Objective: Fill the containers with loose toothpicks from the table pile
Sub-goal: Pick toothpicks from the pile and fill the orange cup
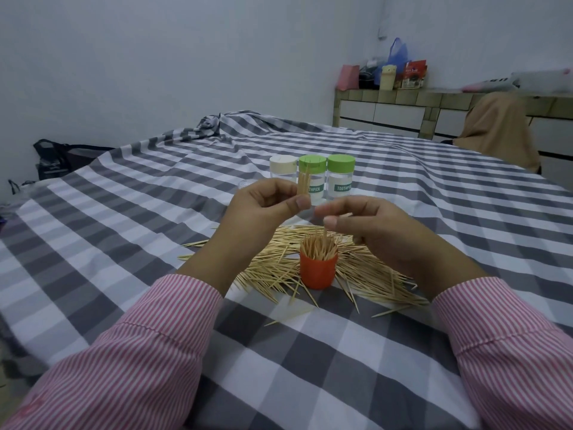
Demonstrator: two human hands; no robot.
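While the left hand [263, 209] pinches a small upright bundle of toothpicks [304, 183] in reserve, the right hand [366, 225] pinches one toothpick [324, 231], its length vertical, tip down, above the nearly full orange container [318, 270], which stands amid the table pile [366, 268].

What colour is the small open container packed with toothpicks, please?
Orange-red; the small plastic container shows in the head view.

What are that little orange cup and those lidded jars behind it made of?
The small orange cup looks like smooth, matte, opaque plastic of even colour. The three clear jars could be plastic or glass, since the see-through walls don't settle it; their green and cream screw lids look like moulded plastic.
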